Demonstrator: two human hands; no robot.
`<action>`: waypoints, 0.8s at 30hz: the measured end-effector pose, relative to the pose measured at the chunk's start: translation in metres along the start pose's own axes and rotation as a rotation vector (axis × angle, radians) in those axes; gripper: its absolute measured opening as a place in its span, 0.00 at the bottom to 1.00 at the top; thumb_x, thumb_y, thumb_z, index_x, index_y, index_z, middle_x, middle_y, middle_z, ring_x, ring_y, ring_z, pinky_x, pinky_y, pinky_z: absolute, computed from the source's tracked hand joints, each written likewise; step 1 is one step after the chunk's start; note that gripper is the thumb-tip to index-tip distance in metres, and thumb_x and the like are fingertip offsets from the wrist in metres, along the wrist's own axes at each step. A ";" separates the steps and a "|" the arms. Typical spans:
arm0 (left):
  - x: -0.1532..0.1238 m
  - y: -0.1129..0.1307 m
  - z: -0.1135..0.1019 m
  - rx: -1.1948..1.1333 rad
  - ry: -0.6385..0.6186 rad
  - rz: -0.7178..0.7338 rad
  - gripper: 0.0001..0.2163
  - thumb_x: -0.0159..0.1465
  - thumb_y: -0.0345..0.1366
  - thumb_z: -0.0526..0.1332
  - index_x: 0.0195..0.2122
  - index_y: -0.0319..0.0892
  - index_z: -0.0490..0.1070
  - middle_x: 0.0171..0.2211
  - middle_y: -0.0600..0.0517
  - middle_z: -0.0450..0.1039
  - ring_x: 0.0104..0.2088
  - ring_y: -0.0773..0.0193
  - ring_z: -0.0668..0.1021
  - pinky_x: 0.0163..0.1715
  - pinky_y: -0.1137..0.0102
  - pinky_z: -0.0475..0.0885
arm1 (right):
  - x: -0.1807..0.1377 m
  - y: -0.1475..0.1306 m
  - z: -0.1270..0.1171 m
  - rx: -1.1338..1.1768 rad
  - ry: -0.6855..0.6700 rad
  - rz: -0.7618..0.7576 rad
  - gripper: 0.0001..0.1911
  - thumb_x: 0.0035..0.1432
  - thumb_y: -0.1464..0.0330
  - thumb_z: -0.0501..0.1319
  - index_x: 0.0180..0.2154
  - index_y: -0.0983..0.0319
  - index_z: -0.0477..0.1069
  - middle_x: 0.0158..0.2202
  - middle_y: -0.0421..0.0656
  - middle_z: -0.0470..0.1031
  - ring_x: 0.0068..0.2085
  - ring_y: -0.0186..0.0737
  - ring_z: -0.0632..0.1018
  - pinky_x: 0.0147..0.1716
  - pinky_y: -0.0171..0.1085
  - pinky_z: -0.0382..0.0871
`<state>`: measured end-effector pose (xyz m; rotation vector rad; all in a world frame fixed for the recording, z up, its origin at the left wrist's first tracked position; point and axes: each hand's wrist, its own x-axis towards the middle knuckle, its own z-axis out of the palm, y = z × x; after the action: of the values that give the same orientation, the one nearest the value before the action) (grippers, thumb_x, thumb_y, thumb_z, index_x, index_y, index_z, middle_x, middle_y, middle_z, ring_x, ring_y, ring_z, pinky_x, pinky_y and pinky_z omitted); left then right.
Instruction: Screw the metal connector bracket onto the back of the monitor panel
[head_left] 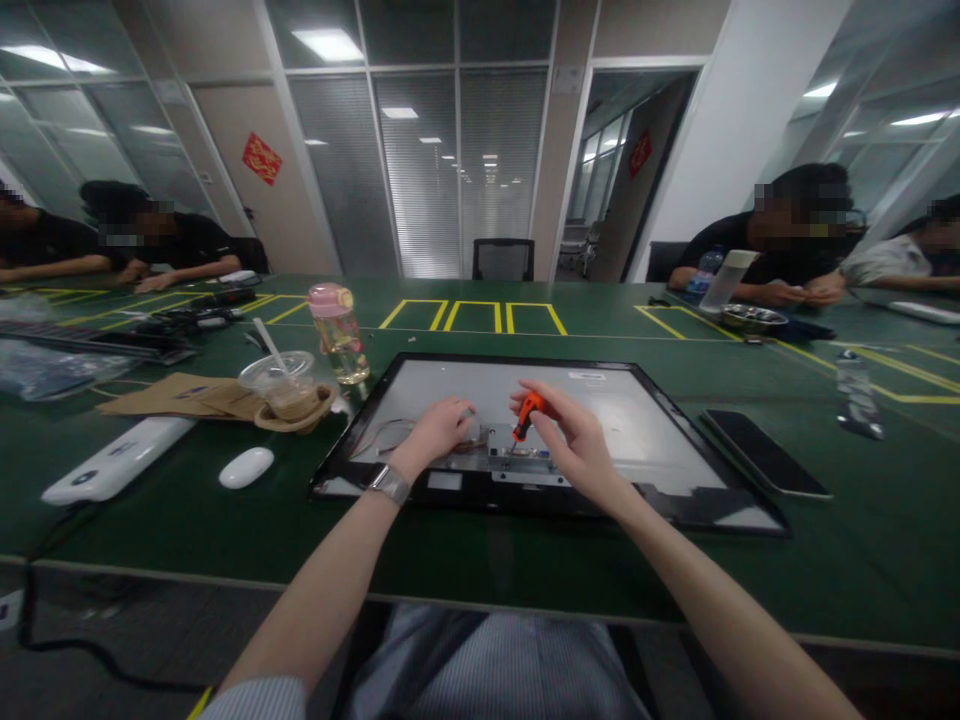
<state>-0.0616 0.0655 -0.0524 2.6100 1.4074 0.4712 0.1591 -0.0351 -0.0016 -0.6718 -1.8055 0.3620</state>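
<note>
A flat monitor panel (660, 440) lies face down on the green table, its metal back and a small circuit board (517, 458) exposed, with thin wires at the left. My right hand (570, 440) is closed round an orange-handled screwdriver (527, 412), tip pointing down at the board. My left hand (439, 428), a watch on its wrist, rests on the panel just left of the board, fingers curled against the metal; whether it holds anything is hidden.
A black phone (765, 452) lies right of the panel. To the left are a white mouse (246, 466), a white bar-shaped device (112, 460), a plastic cup with straw (286, 385) and a pink-capped bottle (339, 333). Other people sit at both far sides.
</note>
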 end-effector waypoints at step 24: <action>0.000 0.001 -0.001 -0.005 -0.003 -0.019 0.14 0.67 0.30 0.54 0.50 0.40 0.73 0.45 0.45 0.76 0.45 0.57 0.78 0.50 0.66 0.71 | 0.002 -0.003 -0.003 -0.050 -0.029 -0.084 0.21 0.68 0.74 0.52 0.60 0.55 0.67 0.49 0.48 0.75 0.48 0.44 0.78 0.46 0.44 0.73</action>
<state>-0.0617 0.0648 -0.0509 2.5892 1.4272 0.4671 0.1607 -0.0369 0.0024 -0.6265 -1.8698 0.2725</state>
